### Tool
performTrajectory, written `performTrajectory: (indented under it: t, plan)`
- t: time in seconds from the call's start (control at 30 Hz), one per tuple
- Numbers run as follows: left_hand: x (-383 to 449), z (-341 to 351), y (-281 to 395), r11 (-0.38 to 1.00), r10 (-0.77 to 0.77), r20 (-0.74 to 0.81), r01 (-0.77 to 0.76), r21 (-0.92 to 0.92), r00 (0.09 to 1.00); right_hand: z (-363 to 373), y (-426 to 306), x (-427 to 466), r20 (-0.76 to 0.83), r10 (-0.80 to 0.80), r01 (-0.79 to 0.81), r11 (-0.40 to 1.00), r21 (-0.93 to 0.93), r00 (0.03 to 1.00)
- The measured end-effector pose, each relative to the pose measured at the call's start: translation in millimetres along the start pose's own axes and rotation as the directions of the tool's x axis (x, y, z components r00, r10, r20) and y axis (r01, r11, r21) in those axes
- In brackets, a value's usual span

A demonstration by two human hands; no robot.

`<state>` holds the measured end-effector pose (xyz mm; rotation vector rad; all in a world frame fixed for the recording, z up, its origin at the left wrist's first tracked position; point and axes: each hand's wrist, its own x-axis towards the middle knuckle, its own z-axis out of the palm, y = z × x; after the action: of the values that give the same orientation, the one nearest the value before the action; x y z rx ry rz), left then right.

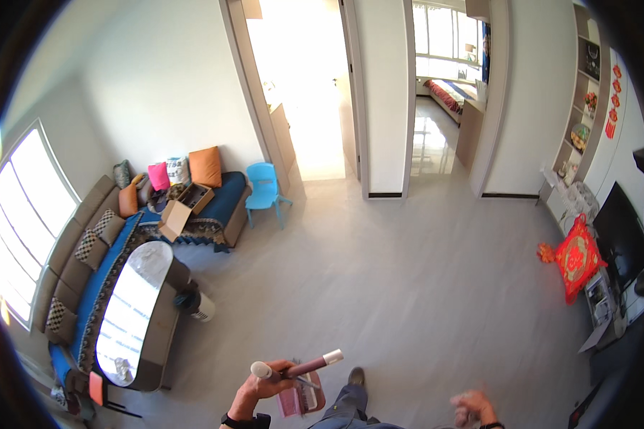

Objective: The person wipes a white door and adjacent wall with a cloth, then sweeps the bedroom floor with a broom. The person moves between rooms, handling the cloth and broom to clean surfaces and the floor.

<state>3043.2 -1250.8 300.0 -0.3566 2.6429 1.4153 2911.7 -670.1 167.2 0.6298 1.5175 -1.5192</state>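
My left hand grips two handles together at the bottom centre. One is a mauve handle with a pale end pointing to the right; the other ends in a whitish knob. Below them hangs a pink dustpan, with what looks like a broom head against it, partly hidden by the hand and handles. My right hand hangs at the lower right, slightly blurred. Its fingers are loosely bent and hold nothing that shows. Between the hands, one dark shoe stands on the grey floor.
To the left are a long glossy table, a waste bin and an L-shaped sofa. An open cardboard box lies on it. A blue chair stands near a bright doorway. At right, a red cushion leans by a television.
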Motion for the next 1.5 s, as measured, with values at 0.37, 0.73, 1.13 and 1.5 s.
performTrajectory:
  t: [0.37,0.73,1.13,1.5]
  plan:
    - [319,-19,54,0.999,-0.004,0.380,0.016,-0.030,0.925,11,-101,9,-0.164,0.289,-0.204,0.893,0.400,0.943]
    - [609,4,196,0.989,0.145,0.380,-0.148,-0.021,0.914,-74,-427,210,-0.176,0.008,0.002,0.998,0.058,0.984]
    - [959,45,305,0.844,0.532,0.451,-0.494,-0.209,0.717,-88,-783,362,-0.106,-0.581,0.490,0.759,-0.430,0.807]
    - [1236,126,455,0.733,0.652,0.635,-0.557,-0.391,0.414,-128,-1018,381,-0.093,-0.467,0.465,0.884,-0.040,0.880]
